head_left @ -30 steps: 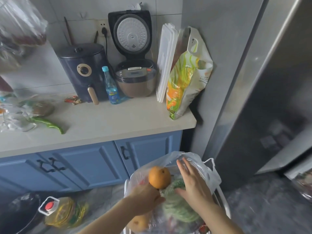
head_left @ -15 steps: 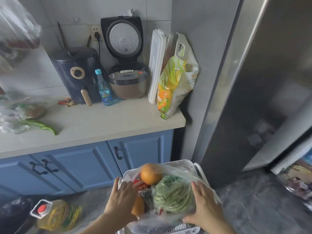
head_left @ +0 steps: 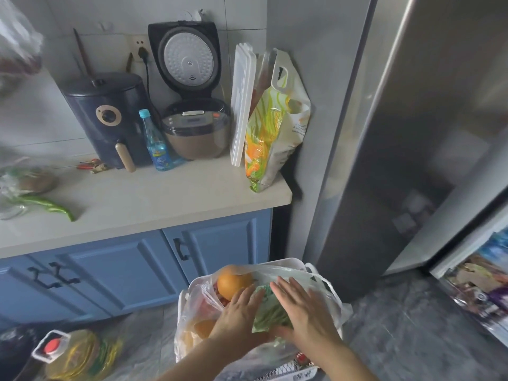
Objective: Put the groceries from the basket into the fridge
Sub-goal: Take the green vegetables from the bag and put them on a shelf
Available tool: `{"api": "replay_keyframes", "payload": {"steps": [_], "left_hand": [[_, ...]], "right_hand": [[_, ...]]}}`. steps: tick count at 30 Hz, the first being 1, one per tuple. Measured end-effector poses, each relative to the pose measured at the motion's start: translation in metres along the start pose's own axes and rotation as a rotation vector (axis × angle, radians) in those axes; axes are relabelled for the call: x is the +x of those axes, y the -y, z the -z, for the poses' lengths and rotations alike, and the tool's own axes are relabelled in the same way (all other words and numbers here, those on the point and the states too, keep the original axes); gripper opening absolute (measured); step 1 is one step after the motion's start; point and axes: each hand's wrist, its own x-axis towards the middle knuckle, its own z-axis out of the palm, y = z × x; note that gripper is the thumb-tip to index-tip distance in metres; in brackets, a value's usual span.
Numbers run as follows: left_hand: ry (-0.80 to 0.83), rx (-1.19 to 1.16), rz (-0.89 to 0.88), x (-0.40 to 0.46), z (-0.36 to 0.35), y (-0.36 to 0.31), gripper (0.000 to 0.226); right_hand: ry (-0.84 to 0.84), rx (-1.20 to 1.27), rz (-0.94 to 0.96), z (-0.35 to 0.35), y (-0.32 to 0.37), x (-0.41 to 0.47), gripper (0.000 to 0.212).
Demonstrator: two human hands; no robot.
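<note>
A white basket [head_left: 291, 373] stands on the floor below me, filled with groceries in thin plastic bags. An orange [head_left: 232, 281] lies on top at the far side, and a second orange [head_left: 204, 327] shows lower left. Between my hands sits a bagged bundle of green beans [head_left: 270, 313]. My left hand [head_left: 237, 316] lies flat against the bundle's left side, fingers straight. My right hand [head_left: 303, 312] rests flat on its right side, fingers spread. The fridge [head_left: 398, 138] rises on the right, its door swung open.
Fridge door shelves [head_left: 483, 284] with packets show at the right edge. A counter [head_left: 154, 196] over blue cabinets [head_left: 132, 268] carries an air fryer, a rice cooker, a bottle, a green pepper and a bag. An oil jug [head_left: 74, 356] stands on the floor at left.
Both hands have closed in on the green bean bundle from its sides. The view has shifted slightly left and down.
</note>
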Motion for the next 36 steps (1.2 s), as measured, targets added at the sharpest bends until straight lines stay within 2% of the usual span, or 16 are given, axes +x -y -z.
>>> {"api": "replay_keyframes", "payload": {"steps": [4,8,11,17,19,22,26,32,36], "left_hand": [[0.198,-0.101,0.126,0.02,-0.015,-0.002,0.111],[0.297,-0.159,0.149,0.033,-0.025,-0.001,0.115],[0.242,-0.138,0.083,0.036,-0.024,-0.001,0.102],[0.179,-0.248,0.04,0.037,-0.004,0.009,0.062],[0.15,-0.271,0.02,0.04,0.008,0.021,0.055],[0.14,-0.184,-0.038,0.046,0.021,0.039,0.059],[0.162,-0.193,-0.03,0.051,0.019,0.044,0.065],[0.179,-0.354,0.132,0.049,0.021,0.053,0.105],[0.247,-0.416,0.23,0.05,0.016,0.051,0.113]], "right_hand": [[0.057,0.007,-0.008,-0.002,-0.008,0.004,0.089],[0.104,-0.005,-0.01,-0.001,-0.015,0.004,0.095],[0.119,0.001,-0.022,0.001,-0.016,0.005,0.099],[0.126,-0.034,-0.026,0.004,-0.014,0.007,0.106],[0.12,-0.023,-0.034,-0.002,-0.015,0.01,0.108],[0.123,-0.028,-0.041,-0.006,-0.011,0.015,0.105],[0.098,-0.124,-0.051,-0.006,-0.006,0.026,0.099],[0.098,-0.172,-0.206,-0.013,-0.014,0.031,0.11],[0.148,-0.161,-0.311,-0.012,-0.013,0.033,0.118]]}}
